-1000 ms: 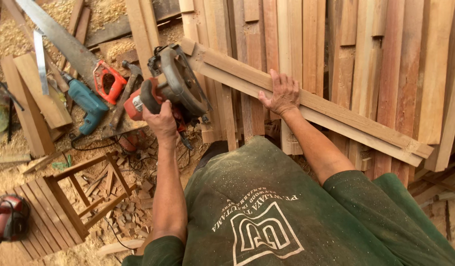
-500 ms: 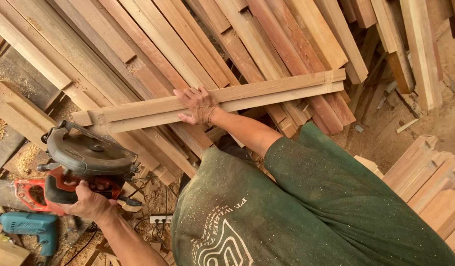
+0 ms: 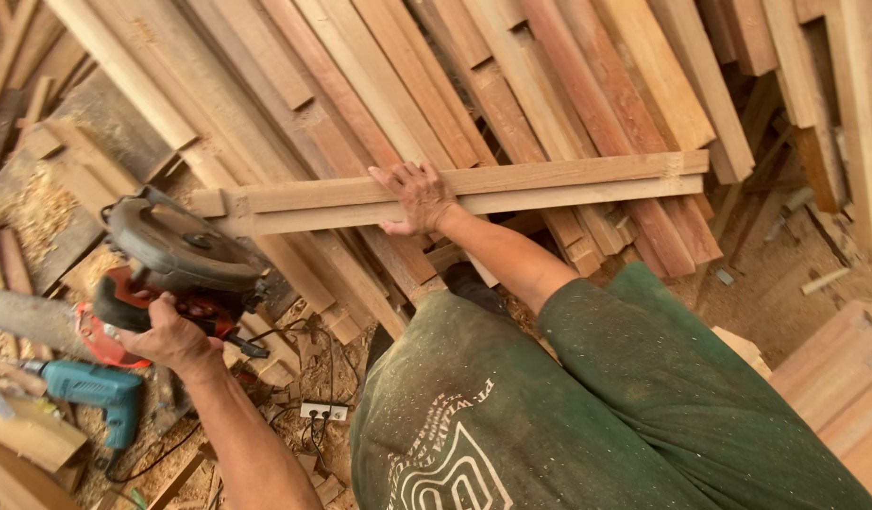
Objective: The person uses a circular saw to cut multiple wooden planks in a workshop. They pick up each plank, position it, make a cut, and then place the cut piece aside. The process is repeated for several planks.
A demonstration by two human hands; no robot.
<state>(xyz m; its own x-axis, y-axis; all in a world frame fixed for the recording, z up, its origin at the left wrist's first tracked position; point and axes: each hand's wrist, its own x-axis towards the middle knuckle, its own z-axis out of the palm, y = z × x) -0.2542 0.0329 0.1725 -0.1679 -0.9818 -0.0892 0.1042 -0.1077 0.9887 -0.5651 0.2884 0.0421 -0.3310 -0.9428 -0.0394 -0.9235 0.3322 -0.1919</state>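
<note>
Gripping the handle of the circular saw (image 3: 176,255) with our left hand (image 3: 171,338), fingers clenched round it, we carry the tool off the work, just beside the near end of the two long strips (image 3: 455,192). Our right hand (image 3: 419,195) lies flat on those strips, palm down with fingers spread, pressing rather than grasping. The pair lies side by side across the sloping stack of planks (image 3: 379,85), running left to right, both ends free.

To do this well, we judge the pressing hand should keep both strips tight together and stay well apart from the blade's line. The saw wants its base flat on the wood before the blade bites, and its cable (image 3: 308,378), which trails down to a white socket block (image 3: 324,411) among the shavings, kept behind us.

A blue drill (image 3: 91,389) lies on the sawdust-strewn floor (image 3: 30,203) near our left wrist, and more planks are stacked at the lower right (image 3: 832,368).
</note>
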